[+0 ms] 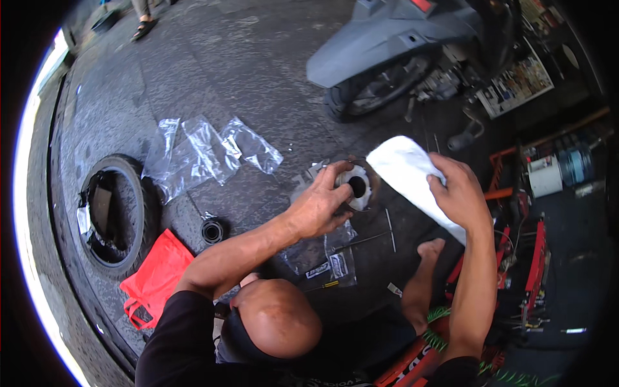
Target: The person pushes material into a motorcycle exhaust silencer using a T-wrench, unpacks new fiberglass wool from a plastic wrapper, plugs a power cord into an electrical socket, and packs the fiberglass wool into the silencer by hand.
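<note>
My left hand point(317, 201) is closed around the edge of a round metal part point(362, 198) with a dark hole through its middle. Its pale ringed face is turned up. A folded white cloth point(409, 173) hangs from my right hand point(461, 192), pinched between thumb and fingers. The cloth's far end is close to the round part; whether they touch I cannot tell. On the floor below lie clear plastic packets point(342, 266), a thin T-shaped metal tool point(391, 230) and a screwdriver with a yellow handle point(331, 284).
A grey scooter point(400, 45) stands ahead. Clear plastic bags point(213, 151), a tyre point(145, 206), a black ring-shaped part point(213, 230) and a red bag point(161, 264) lie left. Red tool racks point(535, 264) and a water bottle point(576, 166) are right. Someone's sandalled foot point(143, 29) shows far left.
</note>
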### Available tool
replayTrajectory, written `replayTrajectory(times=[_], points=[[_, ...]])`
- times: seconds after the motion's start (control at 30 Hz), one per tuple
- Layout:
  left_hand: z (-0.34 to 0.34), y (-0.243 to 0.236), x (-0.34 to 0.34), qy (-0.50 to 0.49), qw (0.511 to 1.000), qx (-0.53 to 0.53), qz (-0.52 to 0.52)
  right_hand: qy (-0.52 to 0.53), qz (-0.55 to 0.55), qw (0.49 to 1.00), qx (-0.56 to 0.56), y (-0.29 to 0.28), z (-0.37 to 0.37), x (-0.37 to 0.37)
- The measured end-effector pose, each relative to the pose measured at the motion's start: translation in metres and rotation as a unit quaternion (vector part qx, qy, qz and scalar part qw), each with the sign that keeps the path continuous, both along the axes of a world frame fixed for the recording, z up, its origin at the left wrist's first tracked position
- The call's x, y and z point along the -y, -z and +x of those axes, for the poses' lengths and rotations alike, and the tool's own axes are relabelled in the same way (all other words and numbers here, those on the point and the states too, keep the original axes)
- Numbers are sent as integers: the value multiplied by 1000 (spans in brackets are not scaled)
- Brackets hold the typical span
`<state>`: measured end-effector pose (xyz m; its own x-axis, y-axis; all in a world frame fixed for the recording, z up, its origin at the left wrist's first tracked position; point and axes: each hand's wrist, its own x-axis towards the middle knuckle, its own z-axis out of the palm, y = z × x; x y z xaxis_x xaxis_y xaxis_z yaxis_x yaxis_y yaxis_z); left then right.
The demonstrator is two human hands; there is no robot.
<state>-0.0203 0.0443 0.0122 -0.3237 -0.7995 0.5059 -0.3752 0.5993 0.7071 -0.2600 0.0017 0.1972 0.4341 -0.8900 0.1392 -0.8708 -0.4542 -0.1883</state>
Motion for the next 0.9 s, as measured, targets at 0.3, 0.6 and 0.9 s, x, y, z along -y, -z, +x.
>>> replayTrajectory(times=[0.3,0.6,0.9], points=[[-6,8,6,34,999,-6,18,-86,11,988,-131,25,9,18],[2,22,16,-38,997,-60,-28,-123,14,970,-208,45,65,40],[10,27,17,-55,995,-86,2,-166,33,959,-226,63,98,55]])
